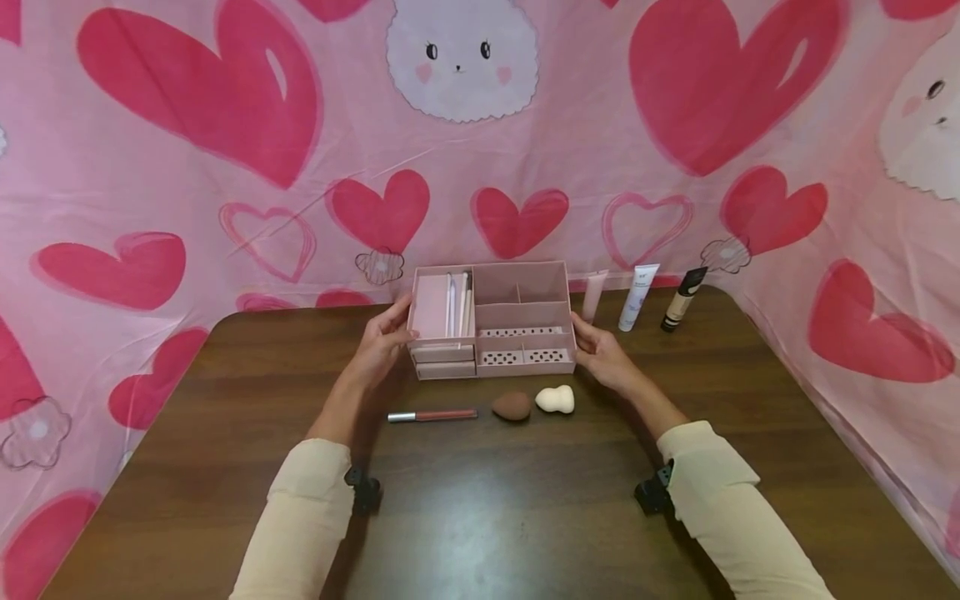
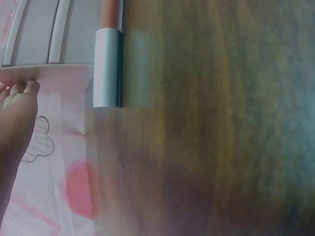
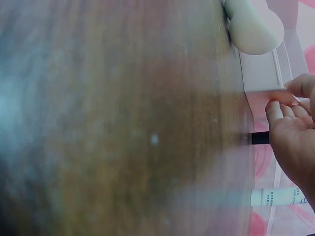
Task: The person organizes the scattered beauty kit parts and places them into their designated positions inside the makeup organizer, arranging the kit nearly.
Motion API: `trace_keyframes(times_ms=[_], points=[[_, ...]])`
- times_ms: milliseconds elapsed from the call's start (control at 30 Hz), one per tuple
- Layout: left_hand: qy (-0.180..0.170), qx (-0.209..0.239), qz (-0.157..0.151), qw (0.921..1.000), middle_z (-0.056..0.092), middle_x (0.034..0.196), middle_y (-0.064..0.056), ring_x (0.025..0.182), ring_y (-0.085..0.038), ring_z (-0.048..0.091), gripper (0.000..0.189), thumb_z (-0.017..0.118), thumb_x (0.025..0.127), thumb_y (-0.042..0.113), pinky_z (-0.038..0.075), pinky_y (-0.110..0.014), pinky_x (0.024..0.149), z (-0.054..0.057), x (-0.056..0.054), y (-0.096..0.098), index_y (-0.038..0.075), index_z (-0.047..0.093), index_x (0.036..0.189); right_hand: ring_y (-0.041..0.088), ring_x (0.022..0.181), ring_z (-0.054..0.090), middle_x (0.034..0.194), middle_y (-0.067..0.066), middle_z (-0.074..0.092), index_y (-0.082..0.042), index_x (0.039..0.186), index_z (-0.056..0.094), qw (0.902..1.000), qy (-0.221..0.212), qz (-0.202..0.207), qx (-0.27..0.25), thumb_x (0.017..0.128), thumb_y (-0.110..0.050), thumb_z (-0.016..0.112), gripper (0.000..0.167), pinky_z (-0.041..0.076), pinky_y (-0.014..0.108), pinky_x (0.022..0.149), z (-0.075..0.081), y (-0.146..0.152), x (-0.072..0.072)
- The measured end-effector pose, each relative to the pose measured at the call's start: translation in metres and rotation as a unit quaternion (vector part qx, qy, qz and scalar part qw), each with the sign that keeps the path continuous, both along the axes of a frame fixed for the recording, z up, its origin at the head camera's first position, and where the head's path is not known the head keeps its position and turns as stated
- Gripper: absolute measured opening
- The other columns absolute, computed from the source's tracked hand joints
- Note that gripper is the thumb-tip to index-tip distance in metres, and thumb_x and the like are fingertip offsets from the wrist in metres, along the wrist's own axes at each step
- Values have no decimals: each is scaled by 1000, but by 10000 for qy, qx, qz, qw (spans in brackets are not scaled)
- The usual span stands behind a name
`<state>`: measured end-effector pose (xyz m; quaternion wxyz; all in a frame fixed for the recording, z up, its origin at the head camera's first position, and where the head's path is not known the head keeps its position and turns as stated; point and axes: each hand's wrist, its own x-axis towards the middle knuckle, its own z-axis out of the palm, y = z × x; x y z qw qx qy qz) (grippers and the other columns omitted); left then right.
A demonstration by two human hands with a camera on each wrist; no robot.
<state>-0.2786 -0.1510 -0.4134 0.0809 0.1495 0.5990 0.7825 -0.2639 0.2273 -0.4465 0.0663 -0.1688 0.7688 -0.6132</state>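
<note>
A pink makeup organizer (image 1: 520,281) stands at the back of the table, with drawers on its left and open compartments on its right. My left hand (image 1: 381,343) grips its left side, the thumb at the front corner. On the opposite side, my right hand (image 1: 602,354) holds the right wall; the right wrist view shows the thumb on the edge and fingertips against the side. Slim brushes (image 1: 460,304) lie in the top left section. In front are a lip gloss tube (image 1: 432,415), a brown makeup sponge (image 1: 512,406) and a cream makeup sponge (image 1: 555,399).
Right of the organizer stand a pink tube (image 1: 594,296), a white tube (image 1: 637,297) and a black-capped foundation bottle (image 1: 683,300). The wooden table (image 1: 480,517) meets a pink heart-patterned cloth (image 1: 465,150) at its back edge.
</note>
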Motion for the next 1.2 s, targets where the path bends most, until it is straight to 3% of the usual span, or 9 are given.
trace_keyframes(times_ms=[200, 533, 933, 1200], points=[[-45, 196, 52, 9998, 4, 170, -24, 156, -35, 9, 78, 37, 87, -19, 43, -8, 101, -3, 1, -2, -9, 7, 159, 55, 145, 26, 162, 37, 13, 15, 155, 12, 10000, 30, 33, 37, 93, 18, 42, 69, 33, 49, 112, 1, -3, 0], [-95, 207, 331, 9992, 10, 170, -21, 130, -9, 42, 71, 38, 91, -14, 44, -10, 100, -7, 5, -2, -9, 14, 158, 52, 147, 23, 163, 34, 12, 14, 155, 12, 10000, -9, 45, 53, 93, 18, 42, 69, 32, 45, 114, 5, -3, 0], [-24, 240, 197, 9995, 11, 170, -24, 131, -13, 41, 70, 37, 93, -17, 47, -10, 96, -5, 4, 2, -9, 13, 158, 51, 148, 22, 164, 34, 12, 15, 155, 12, 9999, -35, 49, 95, 93, 20, 42, 69, 33, 41, 113, 6, 2, 0], [-109, 290, 299, 9991, 13, 169, -25, 133, -12, 40, 71, 38, 91, -17, 46, -10, 98, -2, 4, 4, -10, 14, 157, 52, 145, 26, 160, 37, 17, 17, 153, 16, 9992, 191, 68, 337, 95, 18, 47, 66, 41, 28, 109, 9, 2, 2]])
